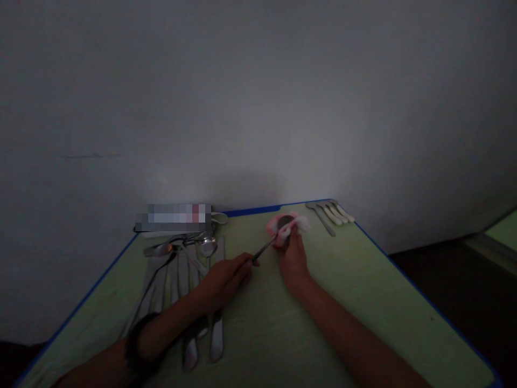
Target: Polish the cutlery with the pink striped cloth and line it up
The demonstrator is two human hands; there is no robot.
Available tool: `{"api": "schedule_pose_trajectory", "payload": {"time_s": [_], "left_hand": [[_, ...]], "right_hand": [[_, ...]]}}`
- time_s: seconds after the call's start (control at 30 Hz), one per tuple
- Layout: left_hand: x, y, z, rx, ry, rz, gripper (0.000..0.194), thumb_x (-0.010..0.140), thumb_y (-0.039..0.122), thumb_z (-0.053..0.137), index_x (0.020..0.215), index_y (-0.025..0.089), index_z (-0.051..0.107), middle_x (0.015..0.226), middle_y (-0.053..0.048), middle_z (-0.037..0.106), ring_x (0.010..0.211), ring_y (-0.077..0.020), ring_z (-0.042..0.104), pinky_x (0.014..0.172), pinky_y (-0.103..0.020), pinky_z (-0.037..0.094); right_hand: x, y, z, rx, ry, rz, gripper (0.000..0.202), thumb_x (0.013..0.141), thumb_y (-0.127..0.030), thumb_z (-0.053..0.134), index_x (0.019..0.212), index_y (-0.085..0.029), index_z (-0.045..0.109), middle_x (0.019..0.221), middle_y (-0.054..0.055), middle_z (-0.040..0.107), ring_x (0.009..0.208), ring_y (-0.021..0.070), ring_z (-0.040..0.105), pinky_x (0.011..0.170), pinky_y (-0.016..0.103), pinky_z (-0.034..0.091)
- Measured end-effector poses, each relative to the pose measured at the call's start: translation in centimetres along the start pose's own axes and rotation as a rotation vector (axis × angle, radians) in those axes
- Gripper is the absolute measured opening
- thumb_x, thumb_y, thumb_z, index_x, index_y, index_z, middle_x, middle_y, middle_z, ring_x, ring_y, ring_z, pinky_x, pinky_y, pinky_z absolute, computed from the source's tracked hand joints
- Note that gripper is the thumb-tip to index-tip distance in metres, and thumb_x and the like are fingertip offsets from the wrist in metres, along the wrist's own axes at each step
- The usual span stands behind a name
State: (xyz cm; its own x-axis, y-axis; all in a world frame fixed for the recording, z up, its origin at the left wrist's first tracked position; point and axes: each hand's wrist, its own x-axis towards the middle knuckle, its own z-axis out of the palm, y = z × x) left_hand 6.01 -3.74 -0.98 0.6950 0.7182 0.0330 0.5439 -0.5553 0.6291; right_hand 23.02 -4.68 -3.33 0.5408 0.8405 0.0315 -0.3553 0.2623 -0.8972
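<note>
My left hand (230,277) is closed around the thin handle of a metal spoon (264,251), which slants up and away to the right. The spoon's dark, round bowl lies in a crumpled pink-and-white cloth (283,230). My right hand (294,261) grips this cloth from the right side, with its fingers partly hidden behind the folds. Beneath and beside my left forearm, several metal knives and spoons lie spread out, among them a table knife (217,337). A shiny round-bowled utensil (208,245) lies at their far end.
At the back left stands a box (173,218) with a blurred-out face. Several spoons, some with white handles (333,214), lie in a row at the back right. The pale green table (258,345) has a blue edge and meets a grey wall (258,108).
</note>
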Motion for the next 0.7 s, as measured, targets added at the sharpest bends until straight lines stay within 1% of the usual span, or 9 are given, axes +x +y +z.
{"api": "schedule_pose_trajectory", "payload": {"time_s": [0.07,0.13,0.2,0.27,0.37,0.47,0.57,0.7], "left_hand": [[-0.1,0.1,-0.1,0.022,-0.007,-0.012,0.033,0.093,0.038,0.027,0.1,0.02,0.055,0.066,0.002,0.057,0.062,-0.0142,0.055,0.06,-0.022,0.04],[-0.2,0.3,-0.3,0.031,-0.016,0.001,0.034,0.093,0.038,0.027,0.1,0.02,0.055,0.07,0.001,0.059,0.064,-0.0144,0.056,0.06,-0.022,0.04],[-0.2,0.4,-0.4,0.038,-0.015,0.017,0.034,0.093,0.037,0.027,0.101,0.019,0.055,0.076,0.0,0.061,0.067,-0.0146,0.057,0.062,-0.023,0.041],[-0.3,0.5,-0.5,0.062,-0.014,0.02,0.034,0.093,0.036,0.027,0.102,0.02,0.055,0.078,-0.001,0.062,0.069,-0.0152,0.058,0.064,-0.024,0.042],[-0.2,0.5,-0.5,0.111,-0.035,0.011,0.034,0.093,0.036,0.027,0.102,0.02,0.056,0.076,-0.001,0.062,0.07,-0.0163,0.059,0.064,-0.024,0.042],[-0.2,0.4,-0.5,0.114,-0.044,0.008,0.034,0.093,0.036,0.027,0.102,0.02,0.055,0.077,-0.002,0.063,0.071,-0.0166,0.06,0.065,-0.025,0.042],[-0.2,0.2,-0.4,0.111,-0.045,0.008,0.034,0.093,0.036,0.026,0.102,0.02,0.054,0.08,-0.003,0.064,0.072,-0.0168,0.06,0.066,-0.025,0.042],[-0.2,0.2,-0.4,0.119,-0.057,0.011,0.033,0.093,0.037,0.027,0.098,0.019,0.054,0.076,-0.002,0.062,0.068,-0.0166,0.059,0.064,-0.025,0.042]], "right_hand": [[0.8,-0.2,0.0,0.142,0.044,0.061,0.038,0.08,-0.055,0.038,0.098,-0.024,0.052,0.091,0.001,0.058,0.074,0.0132,0.053,0.063,0.025,0.044],[1.4,-0.5,0.0,0.26,0.024,0.082,0.035,0.079,-0.052,0.041,0.099,-0.024,0.051,0.09,0.001,0.058,0.074,0.0128,0.054,0.066,0.026,0.045],[1.8,-1.0,-0.2,0.29,-0.022,0.063,0.034,0.078,-0.05,0.044,0.098,-0.023,0.052,0.089,0.001,0.059,0.075,0.013,0.054,0.068,0.027,0.045],[2.0,-1.3,-0.7,0.183,-0.06,0.019,0.034,0.077,-0.05,0.045,0.093,-0.021,0.055,0.086,0.002,0.06,0.075,0.0139,0.055,0.067,0.026,0.044],[2.2,-1.5,-1.6,-0.065,-0.107,-0.045,0.034,0.075,-0.05,0.052,0.083,-0.018,0.058,0.076,0.002,0.06,0.069,0.0142,0.053,0.063,0.026,0.042],[2.2,-1.5,-2.4,-0.202,-0.159,-0.093,0.033,0.072,-0.047,0.058,0.081,-0.015,0.06,0.073,0.001,0.06,0.067,0.0131,0.051,0.065,0.025,0.04],[2.4,-1.4,-2.7,-0.254,-0.203,-0.108,0.033,0.07,-0.043,0.061,0.085,-0.014,0.061,0.077,0.001,0.061,0.068,0.0132,0.051,0.066,0.025,0.04],[2.8,-1.0,-2.8,-0.207,-0.255,-0.097,0.032,0.069,-0.04,0.063,0.089,-0.015,0.061,0.082,0.002,0.063,0.07,0.0138,0.053,0.067,0.026,0.042]]}}
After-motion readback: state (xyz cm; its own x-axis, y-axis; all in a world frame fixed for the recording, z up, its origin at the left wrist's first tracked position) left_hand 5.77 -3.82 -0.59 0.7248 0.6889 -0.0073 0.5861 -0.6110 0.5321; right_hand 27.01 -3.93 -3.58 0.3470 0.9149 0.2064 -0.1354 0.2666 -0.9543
